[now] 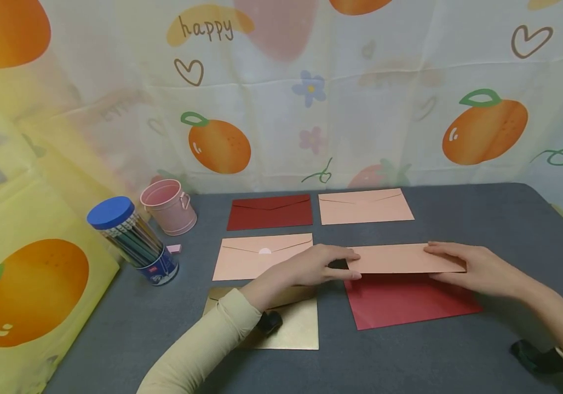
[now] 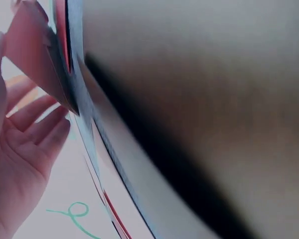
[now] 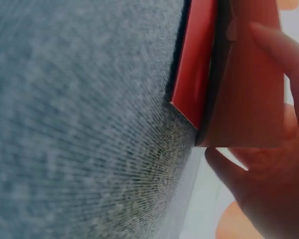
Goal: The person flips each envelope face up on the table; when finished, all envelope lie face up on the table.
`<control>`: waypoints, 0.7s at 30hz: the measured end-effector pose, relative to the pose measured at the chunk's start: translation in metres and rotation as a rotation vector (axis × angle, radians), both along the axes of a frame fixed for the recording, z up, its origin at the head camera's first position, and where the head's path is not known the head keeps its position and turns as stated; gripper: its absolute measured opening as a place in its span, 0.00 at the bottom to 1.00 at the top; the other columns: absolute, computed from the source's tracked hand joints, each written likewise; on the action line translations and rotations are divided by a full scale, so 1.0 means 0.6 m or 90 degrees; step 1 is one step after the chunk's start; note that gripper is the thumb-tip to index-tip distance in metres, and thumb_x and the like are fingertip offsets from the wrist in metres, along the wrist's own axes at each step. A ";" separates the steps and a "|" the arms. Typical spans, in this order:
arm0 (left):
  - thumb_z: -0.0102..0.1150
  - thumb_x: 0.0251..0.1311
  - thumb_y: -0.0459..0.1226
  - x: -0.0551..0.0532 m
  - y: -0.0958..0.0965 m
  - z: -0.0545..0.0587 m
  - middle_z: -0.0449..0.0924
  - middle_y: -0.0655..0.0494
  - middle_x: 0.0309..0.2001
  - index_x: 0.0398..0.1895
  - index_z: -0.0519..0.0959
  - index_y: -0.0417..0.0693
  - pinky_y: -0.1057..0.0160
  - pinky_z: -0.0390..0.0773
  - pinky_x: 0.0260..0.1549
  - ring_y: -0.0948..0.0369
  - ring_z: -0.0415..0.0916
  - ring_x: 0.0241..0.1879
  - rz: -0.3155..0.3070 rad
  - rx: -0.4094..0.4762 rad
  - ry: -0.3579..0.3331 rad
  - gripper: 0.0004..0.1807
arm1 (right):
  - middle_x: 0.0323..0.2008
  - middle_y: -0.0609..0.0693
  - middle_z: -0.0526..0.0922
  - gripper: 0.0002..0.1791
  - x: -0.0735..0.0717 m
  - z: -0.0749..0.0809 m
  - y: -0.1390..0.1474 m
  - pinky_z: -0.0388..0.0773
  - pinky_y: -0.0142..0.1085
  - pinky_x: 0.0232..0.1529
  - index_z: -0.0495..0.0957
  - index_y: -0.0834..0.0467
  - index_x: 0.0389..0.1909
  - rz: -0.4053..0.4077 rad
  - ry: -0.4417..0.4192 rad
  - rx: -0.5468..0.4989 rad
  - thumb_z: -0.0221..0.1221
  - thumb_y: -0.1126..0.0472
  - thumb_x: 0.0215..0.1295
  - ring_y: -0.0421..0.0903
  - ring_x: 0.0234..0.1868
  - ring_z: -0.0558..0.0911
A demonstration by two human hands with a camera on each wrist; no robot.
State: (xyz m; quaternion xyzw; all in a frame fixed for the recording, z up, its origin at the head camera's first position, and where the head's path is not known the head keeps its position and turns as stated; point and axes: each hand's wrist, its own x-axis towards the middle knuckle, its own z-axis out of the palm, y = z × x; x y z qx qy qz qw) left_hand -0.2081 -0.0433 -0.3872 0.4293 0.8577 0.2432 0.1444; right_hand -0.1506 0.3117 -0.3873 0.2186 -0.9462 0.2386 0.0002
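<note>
Both hands hold a pale pink envelope [image 1: 400, 258] by its two short ends. My left hand [image 1: 318, 265] pinches the left end between thumb and fingers, while my right hand [image 1: 478, 268] grips the right end. The envelope is tilted, with its long edge toward me, and overlaps the back part of a red envelope [image 1: 404, 303] lying on the table. In the right wrist view, the pink envelope [image 3: 249, 99] stands beside the red one [image 3: 194, 64], with the thumb on one face and fingers behind.
My left forearm crosses a gold envelope [image 1: 301, 323]. Behind it lies a pink envelope [image 1: 239, 264] with a round white sticker. A dark red envelope [image 1: 286, 213] and another pink envelope [image 1: 366, 205] lie farther back. At left stand a pink bucket [image 1: 168, 203] and a blue-lidded pencil tub [image 1: 159, 268].
</note>
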 end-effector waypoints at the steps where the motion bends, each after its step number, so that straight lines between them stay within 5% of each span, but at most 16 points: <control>1: 0.53 0.66 0.58 -0.001 -0.002 0.001 0.72 0.63 0.64 0.65 0.74 0.56 0.69 0.65 0.61 0.70 0.66 0.63 0.005 0.021 -0.003 0.29 | 0.58 0.54 0.79 0.29 -0.001 0.001 0.001 0.76 0.42 0.46 0.77 0.53 0.61 -0.005 0.015 -0.012 0.68 0.48 0.59 0.46 0.55 0.76; 6: 0.49 0.72 0.49 -0.010 -0.011 0.005 0.80 0.63 0.55 0.60 0.78 0.52 0.71 0.71 0.54 0.72 0.74 0.54 0.016 0.142 0.011 0.21 | 0.45 0.48 0.85 0.16 -0.008 0.004 0.002 0.78 0.27 0.35 0.83 0.50 0.51 -0.027 0.052 -0.099 0.66 0.60 0.62 0.24 0.43 0.77; 13: 0.50 0.73 0.38 -0.019 -0.021 0.009 0.83 0.54 0.51 0.57 0.80 0.46 0.71 0.75 0.46 0.69 0.77 0.46 0.054 0.255 0.081 0.15 | 0.35 0.44 0.86 0.10 -0.010 0.013 -0.015 0.74 0.26 0.27 0.85 0.48 0.43 -0.088 0.089 -0.148 0.67 0.61 0.61 0.33 0.32 0.81; 17: 0.52 0.71 0.37 -0.023 -0.026 0.010 0.83 0.54 0.34 0.51 0.82 0.45 0.70 0.70 0.30 0.66 0.70 0.27 0.091 0.305 0.118 0.13 | 0.31 0.44 0.85 0.07 -0.011 0.019 -0.030 0.69 0.30 0.22 0.84 0.47 0.39 -0.146 0.106 -0.162 0.69 0.57 0.60 0.40 0.26 0.79; 21: 0.53 0.71 0.37 -0.025 -0.031 0.010 0.80 0.56 0.28 0.45 0.84 0.43 0.71 0.75 0.29 0.64 0.75 0.26 0.141 0.362 0.110 0.11 | 0.24 0.45 0.82 0.08 -0.013 0.023 -0.045 0.68 0.31 0.20 0.82 0.50 0.32 -0.197 0.111 -0.183 0.70 0.52 0.58 0.41 0.22 0.76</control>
